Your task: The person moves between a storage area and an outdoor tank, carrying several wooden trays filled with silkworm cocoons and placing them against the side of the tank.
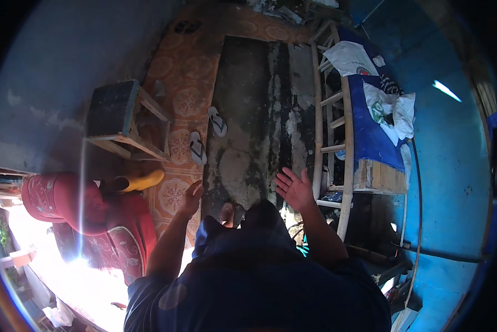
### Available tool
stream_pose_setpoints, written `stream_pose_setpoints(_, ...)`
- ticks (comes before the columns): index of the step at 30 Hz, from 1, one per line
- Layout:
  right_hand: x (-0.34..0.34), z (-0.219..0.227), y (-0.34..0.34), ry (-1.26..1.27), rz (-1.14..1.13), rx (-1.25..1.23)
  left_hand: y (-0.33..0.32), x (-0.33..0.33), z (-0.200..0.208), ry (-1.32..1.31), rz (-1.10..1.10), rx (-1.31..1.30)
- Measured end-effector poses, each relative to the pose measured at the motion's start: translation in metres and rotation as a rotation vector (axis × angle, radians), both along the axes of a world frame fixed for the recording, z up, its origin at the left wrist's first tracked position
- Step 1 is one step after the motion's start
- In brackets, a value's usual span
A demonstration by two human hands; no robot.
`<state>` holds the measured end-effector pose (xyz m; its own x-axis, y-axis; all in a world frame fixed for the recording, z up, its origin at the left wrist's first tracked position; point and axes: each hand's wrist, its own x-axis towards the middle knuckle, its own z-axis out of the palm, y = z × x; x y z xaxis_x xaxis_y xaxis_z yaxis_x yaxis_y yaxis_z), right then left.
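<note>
My left hand is held in the air over the tiled floor's edge, seen side-on. Its fingers are loosely stretched and nothing shows in them. Over the dark concrete strip, my right hand is open, palm showing and fingers spread, with nothing in it. A light flip-flop with dark straps lies on the tiles beyond my left hand. Its mate lies a little farther off, at the border of tile and concrete. Close to the right of my right hand stands a bamboo ladder.
On the left are a wooden stool-like stand, a yellow boot and red patterned fabric. White plastic bags rest on a blue cover behind the ladder. A blue wall bounds the right, with a dark hose along it.
</note>
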<state>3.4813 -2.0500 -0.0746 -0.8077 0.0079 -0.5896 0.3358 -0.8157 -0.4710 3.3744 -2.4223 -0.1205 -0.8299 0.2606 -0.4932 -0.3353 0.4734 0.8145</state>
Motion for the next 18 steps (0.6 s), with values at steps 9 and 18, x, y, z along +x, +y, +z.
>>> stream_pose_setpoints(9, -0.189, 0.038, 0.012, 0.382, 0.080, -0.474, 0.208, -0.113, 0.155, 0.815, -0.634, 0.096)
stream_pose_setpoints(18, -0.315, 0.052, 0.092, 0.409, 0.193, -0.687, 0.300, -0.240, 0.113, 0.834, -0.774, -0.404)
